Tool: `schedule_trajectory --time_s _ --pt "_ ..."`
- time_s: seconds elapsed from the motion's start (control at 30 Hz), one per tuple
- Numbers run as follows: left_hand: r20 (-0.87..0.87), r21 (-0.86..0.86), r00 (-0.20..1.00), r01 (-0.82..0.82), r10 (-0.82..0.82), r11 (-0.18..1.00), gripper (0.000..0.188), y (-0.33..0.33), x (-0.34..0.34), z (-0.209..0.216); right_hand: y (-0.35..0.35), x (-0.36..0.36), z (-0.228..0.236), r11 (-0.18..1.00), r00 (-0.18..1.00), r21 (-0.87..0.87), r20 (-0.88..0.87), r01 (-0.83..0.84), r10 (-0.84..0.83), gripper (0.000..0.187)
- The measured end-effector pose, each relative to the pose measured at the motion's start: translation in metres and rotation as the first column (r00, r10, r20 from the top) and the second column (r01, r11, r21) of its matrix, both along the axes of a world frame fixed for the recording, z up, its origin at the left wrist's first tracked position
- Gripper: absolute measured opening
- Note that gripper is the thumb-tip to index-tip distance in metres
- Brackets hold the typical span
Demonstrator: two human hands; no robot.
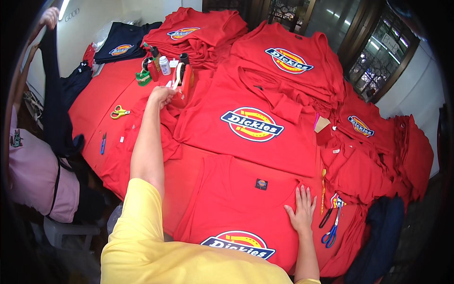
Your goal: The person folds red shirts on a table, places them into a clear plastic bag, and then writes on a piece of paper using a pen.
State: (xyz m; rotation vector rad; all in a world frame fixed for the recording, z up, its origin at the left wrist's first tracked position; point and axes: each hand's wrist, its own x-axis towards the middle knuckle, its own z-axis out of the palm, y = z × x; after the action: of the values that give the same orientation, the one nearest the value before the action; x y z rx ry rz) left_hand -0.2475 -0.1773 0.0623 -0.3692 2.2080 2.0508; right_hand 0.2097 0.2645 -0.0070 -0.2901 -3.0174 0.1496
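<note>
The left hand (162, 95) is at the red tape dispenser (186, 84); I can't tell what it grips. The right hand (301, 213) lies spread on a shirt (241, 206).

Head-high fisheye view, forward and downward

The scene is brightly lit, a glowing tube (64, 9) being seen near ten o'clock; edges are bent, corners blackened.

Table (111, 90) (red-topped), red shirts (236, 201), yellow-handled scissors (119, 112), blue snips (103, 144)
</note>
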Motion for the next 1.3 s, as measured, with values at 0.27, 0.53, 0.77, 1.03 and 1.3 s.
schedule_trajectory --time_s 0.27,0.53,0.77,1.03,1.3 --pt "-0.145 -0.010 0.979 -0.149 0.146 0.989 0.052 0.001 0.015 -0.018 -0.002 -0.003 0.002 1.000 1.000 -0.011 0.001 -0.005 0.005 0.078" --pt "-0.096 -0.135 0.987 -0.143 0.131 0.980 0.047 -0.003 0.006 -0.020 -0.001 -0.001 0.002 1.000 1.000 -0.017 -0.005 0.000 0.000 0.079" --pt "-0.115 -0.685 0.982 -0.186 0.147 0.704 0.029 0.008 0.004 -0.001 0.000 0.001 0.000 1.000 1.000 -0.028 -0.022 -0.002 0.001 0.078" --pt "-0.342 -0.746 0.940 -0.260 -0.017 0.613 0.038 -0.013 0.034 0.009 -0.004 -0.003 0.000 0.999 0.999 -0.039 -0.025 -0.032 0.031 0.079" --pt "-0.420 0.182 0.894 0.250 -0.155 0.951 0.056 0.061 0.188 0.032 -0.053 -0.039 0.060 0.920 0.947 -0.347 -0.315 -0.182 0.069 0.027"
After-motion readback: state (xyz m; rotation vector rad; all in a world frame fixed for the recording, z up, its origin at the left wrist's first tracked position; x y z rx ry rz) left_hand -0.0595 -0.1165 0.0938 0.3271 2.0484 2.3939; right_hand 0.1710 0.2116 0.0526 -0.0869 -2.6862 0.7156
